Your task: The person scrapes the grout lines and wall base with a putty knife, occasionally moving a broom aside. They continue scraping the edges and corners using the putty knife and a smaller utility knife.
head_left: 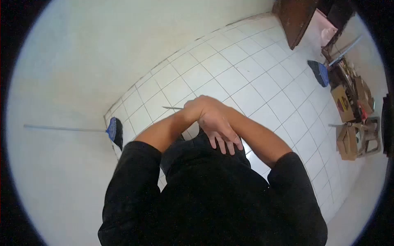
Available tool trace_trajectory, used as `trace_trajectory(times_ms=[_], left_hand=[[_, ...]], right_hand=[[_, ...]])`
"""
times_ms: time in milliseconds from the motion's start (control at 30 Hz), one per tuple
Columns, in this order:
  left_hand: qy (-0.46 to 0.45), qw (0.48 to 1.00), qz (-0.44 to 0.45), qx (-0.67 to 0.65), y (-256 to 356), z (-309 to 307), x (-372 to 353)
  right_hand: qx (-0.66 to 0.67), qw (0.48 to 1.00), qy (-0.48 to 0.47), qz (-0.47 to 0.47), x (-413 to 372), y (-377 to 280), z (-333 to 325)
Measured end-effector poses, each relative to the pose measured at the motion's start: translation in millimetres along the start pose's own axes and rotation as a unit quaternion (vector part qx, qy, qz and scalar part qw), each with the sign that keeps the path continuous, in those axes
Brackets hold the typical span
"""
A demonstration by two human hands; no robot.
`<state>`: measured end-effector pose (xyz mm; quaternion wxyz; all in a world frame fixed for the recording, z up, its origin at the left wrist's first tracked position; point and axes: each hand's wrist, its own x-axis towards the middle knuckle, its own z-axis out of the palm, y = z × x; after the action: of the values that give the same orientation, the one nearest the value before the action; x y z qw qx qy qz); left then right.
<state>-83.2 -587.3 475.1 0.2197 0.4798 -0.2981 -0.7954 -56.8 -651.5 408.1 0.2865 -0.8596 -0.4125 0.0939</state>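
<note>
My forearms cross in front of my body. My left hand (220,130) hangs with its fingers stretched out and apart, near the dark trousers (193,147), and nothing shows in it. Over the left wrist lies my right hand (198,102), curled, with most of its fingers hidden. From beside it a thin, pointed grey object (172,108), like a narrow blade, sticks out to the left. Its other end is out of sight, so its exact kind cannot be made out.
White tiles (250,82) cover the floor below a pale wall (102,49). A blue-bristled broom (115,131) leans at the left; another broom (320,74) is at the upper right. Cardboard boxes (347,142) and a plastic stool (372,139) stand right, and a brown door (293,20) at the top.
</note>
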Motion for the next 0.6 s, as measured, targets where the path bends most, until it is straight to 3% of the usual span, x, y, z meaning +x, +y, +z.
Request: trace_trajectory(times_ms=[133, 233, 267, 300, 333, 367, 400, 467, 533, 567, 600], left_hand=[[-0.047, 0.997, 0.034, -0.046, -19, -28, 11], [-0.145, 0.932, 0.283, -0.172, -29, -50, 14], [-0.148, 0.934, 0.278, -0.170, -29, -55, 13], [-0.011, 0.865, 0.421, -0.273, -31, -60, 13], [0.127, 0.747, 0.542, -0.362, -36, -64, 15], [0.274, 0.662, 0.590, -0.373, -43, -67, 24], [0.275, 0.661, 0.591, -0.372, -55, -69, 28], [0.280, 0.537, 0.628, -0.489, -85, -70, 33], [0.249, 0.551, 0.615, -0.506, -122, -66, 37], [0.258, 0.556, 0.595, -0.519, -144, -65, 40], [0.327, 0.583, 0.535, -0.516, -172, -67, 44]], right_hand=[[0.081, 0.991, -0.069, 0.087, -16, 28, 41], [0.144, 0.972, -0.114, 0.146, -39, 46, 82], [0.165, 0.964, -0.128, 0.166, -85, 57, 103], [0.186, 0.954, -0.143, 0.186, -13, 41, 112], [0.209, 0.942, -0.161, 0.206, -9, 52, 120], [0.268, 0.953, 0.068, 0.121, -25, 27, 85], [0.267, 0.954, 0.067, 0.120, -27, 34, 85], [0.168, 0.965, 0.155, 0.128, -30, 55, 83], [0.159, 0.945, 0.048, 0.282, -42, 99, 81], [0.105, 0.929, 0.082, 0.346, -49, 116, 78], [0.051, 0.905, 0.112, 0.408, -60, 133, 78]])
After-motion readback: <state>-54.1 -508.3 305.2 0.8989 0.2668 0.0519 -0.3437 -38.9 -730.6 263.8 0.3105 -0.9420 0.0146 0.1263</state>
